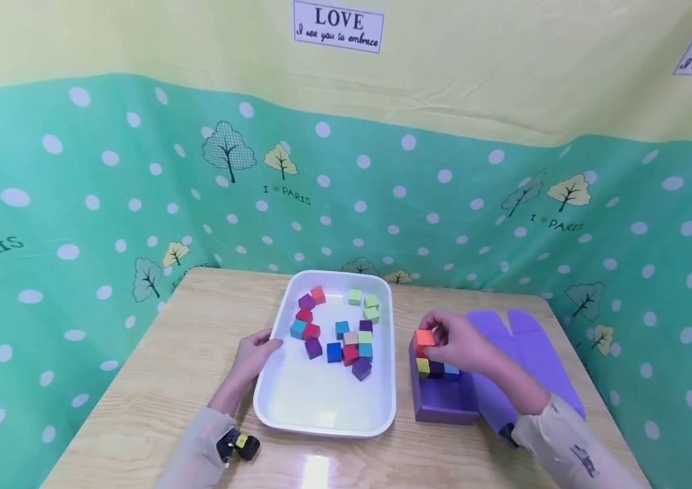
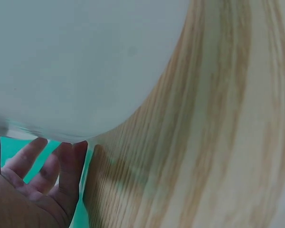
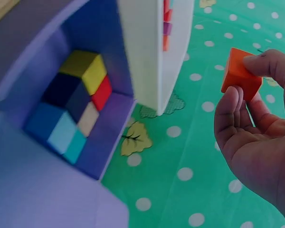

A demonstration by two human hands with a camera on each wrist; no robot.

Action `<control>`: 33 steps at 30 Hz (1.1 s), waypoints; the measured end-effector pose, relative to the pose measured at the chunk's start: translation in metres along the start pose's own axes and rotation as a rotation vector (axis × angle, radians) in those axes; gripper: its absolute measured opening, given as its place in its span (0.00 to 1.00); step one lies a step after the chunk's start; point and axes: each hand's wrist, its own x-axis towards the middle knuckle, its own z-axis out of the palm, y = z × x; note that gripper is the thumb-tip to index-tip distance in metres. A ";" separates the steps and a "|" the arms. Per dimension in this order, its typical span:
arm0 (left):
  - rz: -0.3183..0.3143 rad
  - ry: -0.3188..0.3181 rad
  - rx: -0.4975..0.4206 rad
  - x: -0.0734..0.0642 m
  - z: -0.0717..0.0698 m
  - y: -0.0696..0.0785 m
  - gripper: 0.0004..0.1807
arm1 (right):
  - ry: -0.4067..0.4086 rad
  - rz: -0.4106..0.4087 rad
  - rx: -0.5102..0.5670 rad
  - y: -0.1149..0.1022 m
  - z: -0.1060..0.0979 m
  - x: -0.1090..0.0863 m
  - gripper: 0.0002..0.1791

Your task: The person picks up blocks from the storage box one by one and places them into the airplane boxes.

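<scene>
My right hand (image 1: 463,341) is pinching an orange cube (image 1: 424,339) over the purple box (image 1: 445,413); lowering it seems next. My left hand (image 1: 251,354) is touching the white tray (image 1: 293,401), grip unclear.

Head view bright; table (image 1: 162,380) glare (wrist views dimmer).

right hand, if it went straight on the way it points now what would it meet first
With the orange block leading, the right hand would likely meet the right side of the tray first; its height is hard to judge, so it might pass over the rim.
</scene>
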 end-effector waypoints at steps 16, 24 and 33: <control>0.005 -0.015 -0.010 -0.001 0.000 0.001 0.27 | -0.063 -0.100 -0.055 0.035 -0.001 -0.015 0.18; 0.003 -0.017 -0.001 -0.002 -0.001 0.004 0.28 | -0.080 -0.127 -0.113 0.055 0.008 -0.013 0.18; 0.011 -0.014 -0.038 -0.004 0.000 0.004 0.27 | -0.119 -0.154 -0.158 0.066 0.024 -0.011 0.20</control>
